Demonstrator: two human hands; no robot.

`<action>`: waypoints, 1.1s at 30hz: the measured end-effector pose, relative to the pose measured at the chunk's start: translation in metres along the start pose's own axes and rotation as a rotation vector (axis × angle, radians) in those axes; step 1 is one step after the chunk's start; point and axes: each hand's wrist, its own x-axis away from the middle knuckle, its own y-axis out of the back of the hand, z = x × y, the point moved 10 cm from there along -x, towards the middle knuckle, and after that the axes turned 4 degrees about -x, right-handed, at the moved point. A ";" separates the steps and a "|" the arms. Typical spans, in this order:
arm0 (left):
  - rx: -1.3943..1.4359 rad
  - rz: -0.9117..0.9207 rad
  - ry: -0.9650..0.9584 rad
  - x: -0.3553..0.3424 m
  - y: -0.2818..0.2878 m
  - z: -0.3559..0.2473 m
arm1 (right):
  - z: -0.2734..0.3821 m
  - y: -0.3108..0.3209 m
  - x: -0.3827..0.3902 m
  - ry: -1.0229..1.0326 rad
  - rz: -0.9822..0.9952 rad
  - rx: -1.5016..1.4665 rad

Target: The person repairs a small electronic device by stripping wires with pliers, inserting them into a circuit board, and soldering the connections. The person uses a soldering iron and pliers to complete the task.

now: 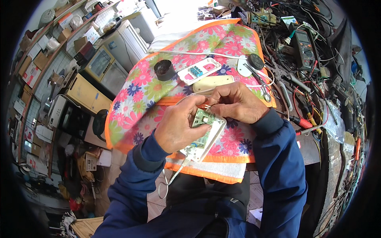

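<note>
My left hand grips a green circuit board inside an open white plastic housing, with its thumb on the board. A white cord hangs from the housing's lower end. My right hand is closed in a pinch at thin wires by the board's upper end. Just beyond my hands, a cream plastic cover and a white panel with blue terminals lie on a flowered, orange-edged cloth.
A black cylinder, scissors and a round black piece are on the cloth. At right are a multimeter, screwdrivers and tangled cables on a workbench. Appliances and loaded shelves line the left.
</note>
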 end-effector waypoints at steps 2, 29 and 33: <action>0.004 0.004 0.009 0.000 0.000 0.001 | 0.004 -0.002 0.000 0.019 0.006 -0.009; -0.132 0.117 0.171 0.000 -0.006 -0.014 | 0.002 -0.001 -0.002 0.067 0.013 0.133; -0.137 0.107 0.146 -0.001 -0.006 -0.015 | 0.001 -0.002 -0.003 0.094 0.019 0.146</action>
